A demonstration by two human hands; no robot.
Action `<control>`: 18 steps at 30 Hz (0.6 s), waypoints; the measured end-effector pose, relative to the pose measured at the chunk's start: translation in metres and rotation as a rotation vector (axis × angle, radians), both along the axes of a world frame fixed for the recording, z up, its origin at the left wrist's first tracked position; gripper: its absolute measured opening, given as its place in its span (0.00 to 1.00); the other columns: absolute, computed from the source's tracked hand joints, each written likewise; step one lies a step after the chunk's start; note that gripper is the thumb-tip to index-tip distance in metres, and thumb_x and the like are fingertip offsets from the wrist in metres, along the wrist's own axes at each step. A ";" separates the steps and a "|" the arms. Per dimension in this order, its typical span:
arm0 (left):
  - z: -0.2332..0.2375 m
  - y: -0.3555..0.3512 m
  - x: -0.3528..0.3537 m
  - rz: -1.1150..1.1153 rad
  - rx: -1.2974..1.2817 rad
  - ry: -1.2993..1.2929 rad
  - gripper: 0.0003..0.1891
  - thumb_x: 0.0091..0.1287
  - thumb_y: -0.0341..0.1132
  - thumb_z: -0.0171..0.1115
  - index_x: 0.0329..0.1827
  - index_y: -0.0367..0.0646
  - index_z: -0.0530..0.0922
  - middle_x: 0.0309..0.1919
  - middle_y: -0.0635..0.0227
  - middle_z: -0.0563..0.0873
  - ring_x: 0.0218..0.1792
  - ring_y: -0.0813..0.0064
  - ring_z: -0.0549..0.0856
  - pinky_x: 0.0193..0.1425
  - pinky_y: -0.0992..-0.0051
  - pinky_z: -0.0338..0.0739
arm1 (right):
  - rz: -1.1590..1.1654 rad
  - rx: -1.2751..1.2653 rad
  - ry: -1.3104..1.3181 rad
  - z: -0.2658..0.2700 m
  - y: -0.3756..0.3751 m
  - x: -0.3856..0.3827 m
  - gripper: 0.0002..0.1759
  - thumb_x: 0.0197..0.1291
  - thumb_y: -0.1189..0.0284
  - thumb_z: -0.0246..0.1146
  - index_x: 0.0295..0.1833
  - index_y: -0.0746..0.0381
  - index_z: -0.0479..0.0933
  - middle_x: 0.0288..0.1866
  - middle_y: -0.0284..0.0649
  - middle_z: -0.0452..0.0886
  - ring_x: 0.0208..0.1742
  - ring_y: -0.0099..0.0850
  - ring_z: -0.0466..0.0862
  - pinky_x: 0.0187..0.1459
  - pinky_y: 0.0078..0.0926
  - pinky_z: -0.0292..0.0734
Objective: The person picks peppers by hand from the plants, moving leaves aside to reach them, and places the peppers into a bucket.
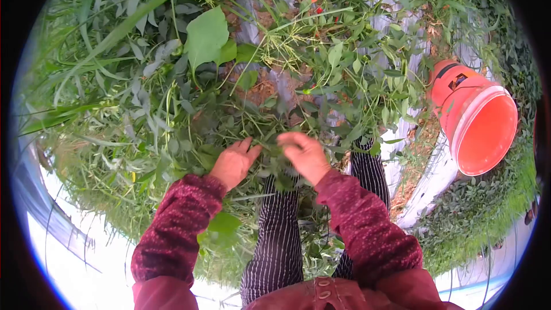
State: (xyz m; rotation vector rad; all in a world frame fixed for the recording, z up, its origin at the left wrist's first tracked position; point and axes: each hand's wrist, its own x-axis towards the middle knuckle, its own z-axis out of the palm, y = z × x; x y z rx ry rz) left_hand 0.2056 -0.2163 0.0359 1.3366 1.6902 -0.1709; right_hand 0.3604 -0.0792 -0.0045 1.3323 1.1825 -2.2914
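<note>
Red bucket (pixel 447 103): dark label (pixel 458 82) seen, writing unreadable.
Left hand (pixel 234 163): seen among leaves (pixel 206 150), grasp cannot be told.
Right hand (pixel 306 156): likewise.

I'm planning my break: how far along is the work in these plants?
Probably early, though one view can't settle it. Done: nothing certain; the bucket shows no contents inside. In hand: the left hand and right hand are among the foliage, their grip unclear. Left: possibly the small red spots, likely fruit, ahead.
</note>
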 end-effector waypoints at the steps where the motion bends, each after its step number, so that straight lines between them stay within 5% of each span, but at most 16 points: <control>1: -0.005 0.009 0.001 0.006 0.002 0.030 0.27 0.47 0.23 0.57 0.56 0.40 0.71 0.55 0.47 0.74 0.50 0.53 0.78 0.53 0.65 0.75 | -0.068 -0.086 -0.027 0.003 0.015 0.005 0.12 0.59 0.76 0.56 0.47 0.57 0.78 0.35 0.32 0.82 0.27 0.16 0.76 0.22 0.14 0.69; 4: -0.009 0.047 0.009 -0.008 -0.133 0.082 0.26 0.48 0.23 0.57 0.55 0.39 0.72 0.55 0.45 0.74 0.46 0.53 0.81 0.50 0.67 0.76 | -0.260 -0.306 -0.035 0.020 0.059 0.009 0.12 0.60 0.78 0.55 0.48 0.58 0.78 0.39 0.33 0.82 0.29 0.14 0.76 0.20 0.10 0.64; 8: -0.017 0.080 0.021 -0.030 -0.184 0.150 0.27 0.49 0.23 0.58 0.57 0.39 0.70 0.56 0.43 0.72 0.45 0.54 0.82 0.47 0.67 0.78 | -0.061 -0.277 -0.076 0.012 0.063 0.010 0.10 0.60 0.78 0.57 0.47 0.62 0.77 0.39 0.35 0.83 0.35 0.18 0.80 0.24 0.11 0.67; 10: -0.012 0.085 0.029 0.009 -0.268 0.267 0.18 0.53 0.25 0.56 0.49 0.38 0.72 0.51 0.43 0.75 0.42 0.56 0.83 0.44 0.68 0.79 | -0.040 -0.295 -0.039 0.009 0.068 0.014 0.12 0.61 0.78 0.55 0.50 0.61 0.76 0.46 0.36 0.81 0.41 0.21 0.82 0.26 0.13 0.70; 13: -0.006 0.087 0.031 0.008 -0.272 0.285 0.22 0.53 0.25 0.57 0.54 0.40 0.70 0.52 0.43 0.75 0.42 0.56 0.84 0.43 0.67 0.80 | -0.138 -0.301 -0.116 0.012 0.077 0.028 0.13 0.59 0.76 0.56 0.50 0.58 0.77 0.46 0.35 0.81 0.41 0.22 0.81 0.33 0.22 0.74; 16: -0.004 0.087 0.032 -0.075 -0.292 0.309 0.21 0.54 0.26 0.57 0.54 0.42 0.70 0.51 0.44 0.75 0.40 0.57 0.84 0.42 0.67 0.80 | 0.105 0.132 0.101 0.009 0.065 0.051 0.21 0.57 0.76 0.57 0.58 0.54 0.73 0.54 0.43 0.78 0.48 0.35 0.80 0.52 0.28 0.72; 18: -0.010 0.093 0.028 -0.171 -0.466 0.243 0.24 0.52 0.25 0.56 0.56 0.44 0.72 0.49 0.47 0.78 0.43 0.56 0.83 0.44 0.65 0.78 | 0.236 0.060 0.017 0.019 0.064 0.053 0.22 0.57 0.74 0.58 0.59 0.52 0.72 0.58 0.45 0.75 0.54 0.38 0.78 0.54 0.28 0.72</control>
